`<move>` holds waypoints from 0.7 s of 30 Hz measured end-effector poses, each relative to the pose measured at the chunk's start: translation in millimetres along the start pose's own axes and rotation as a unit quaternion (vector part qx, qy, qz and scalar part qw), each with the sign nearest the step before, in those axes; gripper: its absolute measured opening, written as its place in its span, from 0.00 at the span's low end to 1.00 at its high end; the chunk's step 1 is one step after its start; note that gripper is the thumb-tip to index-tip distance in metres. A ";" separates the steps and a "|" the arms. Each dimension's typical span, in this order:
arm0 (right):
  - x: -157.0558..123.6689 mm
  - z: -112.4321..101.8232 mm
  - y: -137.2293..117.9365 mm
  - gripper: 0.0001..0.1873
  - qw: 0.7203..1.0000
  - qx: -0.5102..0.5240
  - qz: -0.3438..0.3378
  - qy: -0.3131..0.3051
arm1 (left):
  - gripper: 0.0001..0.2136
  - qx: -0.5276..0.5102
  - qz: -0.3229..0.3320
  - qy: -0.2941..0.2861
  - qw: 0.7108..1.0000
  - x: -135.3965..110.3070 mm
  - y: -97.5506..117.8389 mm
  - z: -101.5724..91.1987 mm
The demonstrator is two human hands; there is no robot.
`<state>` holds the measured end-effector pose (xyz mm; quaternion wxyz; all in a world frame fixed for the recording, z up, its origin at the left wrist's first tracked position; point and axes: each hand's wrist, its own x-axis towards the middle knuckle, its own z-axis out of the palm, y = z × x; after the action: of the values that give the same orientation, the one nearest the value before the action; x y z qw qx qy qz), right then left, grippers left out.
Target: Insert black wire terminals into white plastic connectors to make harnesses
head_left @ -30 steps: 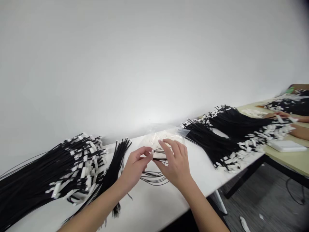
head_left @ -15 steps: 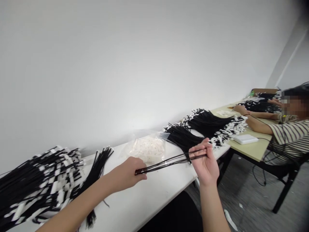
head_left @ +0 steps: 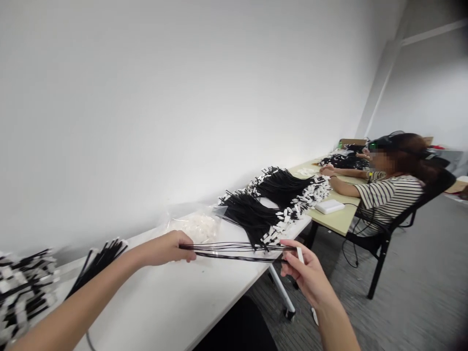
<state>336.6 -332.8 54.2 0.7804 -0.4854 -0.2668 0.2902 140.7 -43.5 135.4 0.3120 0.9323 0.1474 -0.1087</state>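
Note:
A thin bunch of black wires [head_left: 234, 245] stretches level between my two hands, above the white table. My left hand [head_left: 173, 251] pinches one end, thumb against fingers. My right hand [head_left: 302, 265] is closed on the other end, where a small white connector [head_left: 300, 254] shows between thumb and fingers. Just behind my left hand lies a clear plastic bag [head_left: 197, 225] of small white pieces. Beyond my right hand spread bundles of black wires [head_left: 248, 214] with white ends.
More wires [head_left: 93, 265] and a white-ended pile [head_left: 22, 292] lie at the left of the white table [head_left: 175, 302]. At right, a person in a striped shirt [head_left: 391, 202] sits at a yellow table [head_left: 338, 224] holding a white box [head_left: 329, 206]. A wall stands behind.
My view has swung to the right. My right hand has turned, its fingers now around the wire ends with a white connector showing. Both hands still hold the wires.

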 end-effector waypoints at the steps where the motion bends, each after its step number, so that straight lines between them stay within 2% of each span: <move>1: -2.3 -4.9 1.3 0.19 1.000 -0.005 -0.007 0.007 | 0.13 0.034 0.002 -0.013 0.999 9.4 1.6 -5.2; 3: -5.0 -13.3 -1.2 0.17 0.999 -0.038 -0.037 0.010 | 0.11 0.121 0.005 -0.007 0.993 31.8 10.6 -19.5; 4: -3.8 -16.1 -4.9 0.17 0.996 -0.066 -0.057 0.005 | 0.10 0.171 0.000 0.017 0.985 45.0 18.0 -29.1; 5: 0.0 -17.7 -9.8 0.16 0.991 -0.101 -0.082 0.000 | 0.09 0.227 -0.002 0.064 0.972 59.7 26.8 -40.3; 7: 16.3 -17.0 -20.3 0.17 0.972 -0.183 -0.148 -0.003 | 0.12 0.256 -0.006 0.142 0.956 92.0 46.4 -65.8; 9: 41.9 -13.2 -28.4 0.19 0.930 -0.266 -0.250 0.049 | 0.23 0.270 -0.015 0.232 0.934 124.8 63.9 -89.8; 10: 56.2 -11.6 -30.6 0.19 0.897 -0.312 -0.299 0.090 | 0.34 0.277 -0.022 0.278 0.920 139.8 70.3 -98.5; 11: 70.2 -11.2 -31.6 0.19 0.861 -0.373 -0.331 0.104 | 0.44 0.290 -0.044 0.333 0.896 153.1 74.7 -103.5; 12: 82.7 -12.5 -31.6 0.18 0.820 -0.446 -0.348 0.087 | 0.51 0.281 -0.074 0.349 0.891 164.2 76.6 -104.4; 14: 100.7 -21.1 -30.0 0.16 0.794 -0.500 -0.342 0.042 | 0.56 0.252 -0.105 0.335 0.902 179.4 73.0 -93.8; 16: 107.4 -36.3 -28.3 0.18 0.779 -0.532 -0.331 0.025 | 0.55 0.265 -0.083 0.320 0.906 185.1 60.6 -71.0; 18: 105.9 -53.5 -28.4 0.20 0.764 -0.555 -0.326 0.041 | 0.52 0.297 -0.048 0.314 0.901 183.1 43.1 -44.5; 21: 100.8 -70.1 -33.9 0.21 0.744 -0.576 -0.327 0.082 | 0.49 0.287 -0.064 0.275 0.916 170.8 17.9 -14.0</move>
<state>461.6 -315.5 71.6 0.4178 -0.7473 -0.4612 -0.2328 307.7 -13.1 105.8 -0.0293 0.9635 0.2489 0.0943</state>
